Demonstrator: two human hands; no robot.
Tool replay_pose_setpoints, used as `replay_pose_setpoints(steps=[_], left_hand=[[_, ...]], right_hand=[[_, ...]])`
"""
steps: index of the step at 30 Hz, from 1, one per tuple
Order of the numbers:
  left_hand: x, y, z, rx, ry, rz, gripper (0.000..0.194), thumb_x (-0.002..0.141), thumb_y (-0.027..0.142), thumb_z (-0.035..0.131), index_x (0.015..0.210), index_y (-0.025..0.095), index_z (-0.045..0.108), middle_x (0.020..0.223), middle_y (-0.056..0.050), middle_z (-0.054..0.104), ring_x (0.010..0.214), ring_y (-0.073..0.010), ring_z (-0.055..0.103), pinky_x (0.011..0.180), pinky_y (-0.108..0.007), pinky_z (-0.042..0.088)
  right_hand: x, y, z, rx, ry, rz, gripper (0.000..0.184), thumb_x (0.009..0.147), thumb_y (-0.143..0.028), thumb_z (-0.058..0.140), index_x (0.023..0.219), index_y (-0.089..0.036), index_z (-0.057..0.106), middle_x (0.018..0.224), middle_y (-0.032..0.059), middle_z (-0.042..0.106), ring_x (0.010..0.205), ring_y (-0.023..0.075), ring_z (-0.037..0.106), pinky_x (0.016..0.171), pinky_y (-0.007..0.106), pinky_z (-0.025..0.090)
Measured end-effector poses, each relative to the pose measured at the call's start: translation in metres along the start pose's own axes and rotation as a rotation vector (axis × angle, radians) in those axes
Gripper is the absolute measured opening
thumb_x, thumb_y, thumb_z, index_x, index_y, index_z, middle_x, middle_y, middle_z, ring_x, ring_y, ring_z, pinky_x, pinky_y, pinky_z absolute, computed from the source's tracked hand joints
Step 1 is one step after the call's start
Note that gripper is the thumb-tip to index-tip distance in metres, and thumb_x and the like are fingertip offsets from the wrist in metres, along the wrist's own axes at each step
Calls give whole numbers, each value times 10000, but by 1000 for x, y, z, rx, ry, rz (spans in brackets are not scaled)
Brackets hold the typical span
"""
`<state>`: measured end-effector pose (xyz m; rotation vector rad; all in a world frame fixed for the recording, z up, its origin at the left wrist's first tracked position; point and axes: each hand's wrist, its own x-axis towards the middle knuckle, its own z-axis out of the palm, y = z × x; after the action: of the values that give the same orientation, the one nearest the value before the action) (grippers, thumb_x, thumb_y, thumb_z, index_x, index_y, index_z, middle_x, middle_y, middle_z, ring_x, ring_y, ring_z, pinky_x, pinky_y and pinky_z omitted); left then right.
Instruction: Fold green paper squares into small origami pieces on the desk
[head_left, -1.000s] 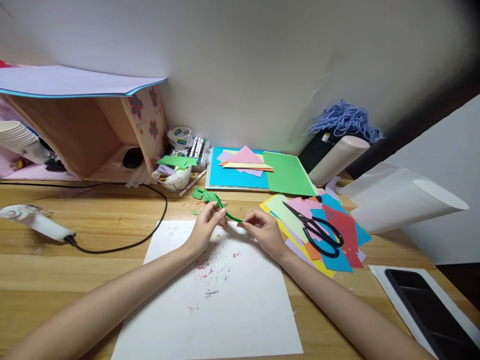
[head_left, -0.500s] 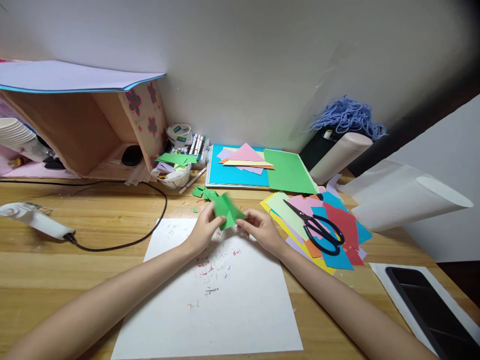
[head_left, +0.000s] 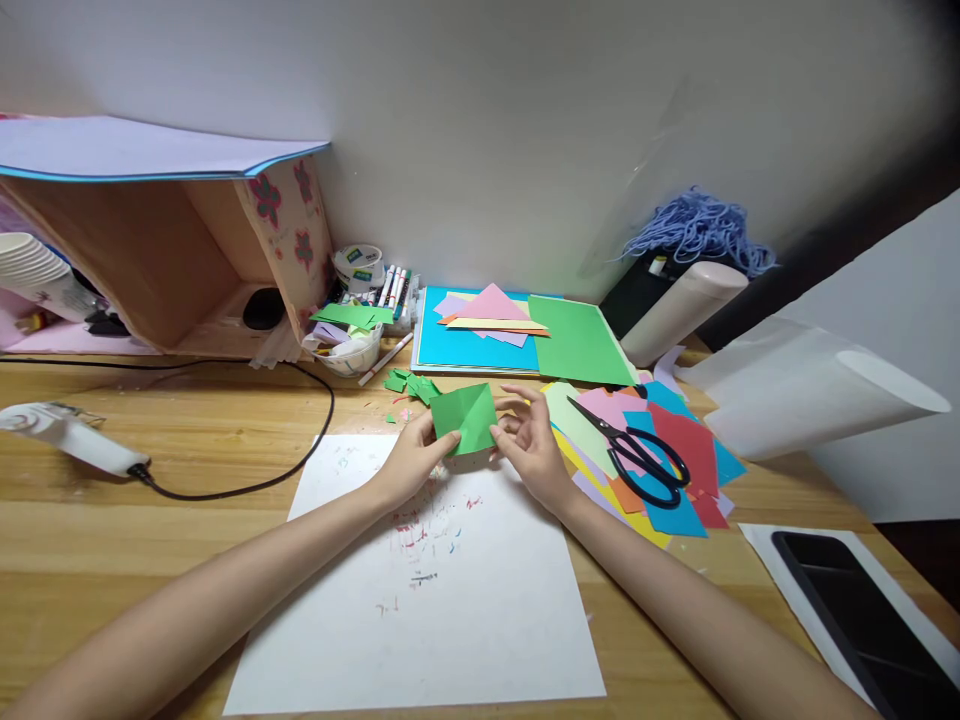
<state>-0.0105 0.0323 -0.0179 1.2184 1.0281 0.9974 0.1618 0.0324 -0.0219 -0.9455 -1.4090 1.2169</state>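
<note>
A small square of green paper (head_left: pixel 466 415) with a diagonal crease is held up above the top part of a large white sheet (head_left: pixel 480 600). My left hand (head_left: pixel 415 455) pinches its lower left edge, thumb on the front face. At the right edge, my right hand (head_left: pixel 531 450) has its thumb on the paper's lower corner, while its other fingers are raised and partly spread behind. Green paper scraps (head_left: pixel 411 384) lie just beyond my left hand. Black-handled scissors (head_left: pixel 637 450) rest on coloured paper pieces to the right of my right hand.
At the back, folded papers (head_left: pixel 493 312) top a blue sheet beside a green sheet (head_left: pixel 581 340). A tub of scraps (head_left: pixel 352 350) and markers stand left of it. A corded white tool (head_left: pixel 71 440) lies left; a phone (head_left: pixel 862 610) lies front right.
The green paper, folded and blurred before, is now opened out flat into a square. My right hand's fingers have lifted and spread a little.
</note>
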Motion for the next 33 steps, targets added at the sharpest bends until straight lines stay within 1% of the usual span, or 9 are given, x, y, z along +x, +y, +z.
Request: replay_pose_setpoints(steps=[3, 5, 7, 11, 16, 19, 22, 28, 33], left_hand=[[0, 1, 0, 11, -15, -11, 239, 737, 279, 573, 912, 117, 571, 819, -30, 602, 753, -158, 535, 650, -243, 412], [-1, 2, 0, 10, -41, -17, 207, 738, 274, 570, 872, 118, 563, 760, -12, 572, 679, -129, 508, 596, -228, 402], [-1, 3, 0, 4, -76, -27, 186, 740, 273, 571, 844, 118, 556, 720, 0, 545, 629, -109, 485, 558, -218, 398], [-2, 5, -1, -10, -132, -63, 223, 749, 319, 587, 831, 113, 568, 704, -11, 548, 608, -107, 500, 544, -227, 436], [-3, 6, 0, -28, -162, -104, 343, 782, 428, 557, 890, 107, 614, 733, -54, 588, 620, -124, 525, 545, -241, 464], [-2, 2, 0, -1, -124, -109, 375, 801, 462, 521, 886, 111, 623, 736, -52, 598, 621, -121, 518, 544, -227, 430], [-1, 0, -1, 58, -49, -108, 394, 798, 481, 513, 772, 105, 627, 671, -35, 589, 593, -113, 496, 539, -217, 388], [2, 6, -3, 10, -73, -93, 318, 761, 385, 598, 950, 133, 639, 929, -79, 659, 791, -168, 580, 695, -252, 432], [4, 10, -6, 22, -82, -95, 308, 732, 348, 633, 913, 100, 653, 915, -114, 665, 774, -185, 590, 674, -273, 437]], right_hand=[[0, -1, -4, -164, -10, -119, 267, 839, -194, 456, 1069, -287, 556, 950, 35, 543, 786, 152, 538, 641, 292, 506], [1, -2, -7, -272, -36, -177, 282, 843, -141, 407, 950, -258, 639, 893, 35, 576, 852, 170, 544, 747, 332, 475], [1, -1, -9, -305, -37, -205, 318, 825, -99, 397, 926, -250, 659, 879, 30, 601, 869, 172, 552, 799, 351, 449], [2, -1, -8, -309, -12, -231, 317, 761, -53, 446, 871, -244, 674, 861, 23, 627, 850, 167, 564, 764, 330, 459], [2, -1, -5, -382, -40, -276, 291, 711, -45, 529, 844, -253, 683, 781, 7, 642, 772, 164, 562, 683, 312, 470], [2, 0, -5, -399, -40, -283, 241, 716, -76, 578, 846, -250, 683, 805, 10, 651, 775, 167, 569, 703, 323, 469], [2, 1, -6, -395, -43, -281, 219, 711, -76, 601, 820, -247, 684, 788, 7, 647, 760, 162, 569, 694, 310, 460], [2, -3, -5, -402, -71, -279, 168, 724, -102, 603, 800, -231, 677, 736, 7, 617, 725, 155, 560, 671, 294, 458], [2, -5, -2, -452, -126, -276, 199, 698, -92, 608, 825, -228, 680, 868, 34, 572, 833, 172, 559, 715, 302, 466]])
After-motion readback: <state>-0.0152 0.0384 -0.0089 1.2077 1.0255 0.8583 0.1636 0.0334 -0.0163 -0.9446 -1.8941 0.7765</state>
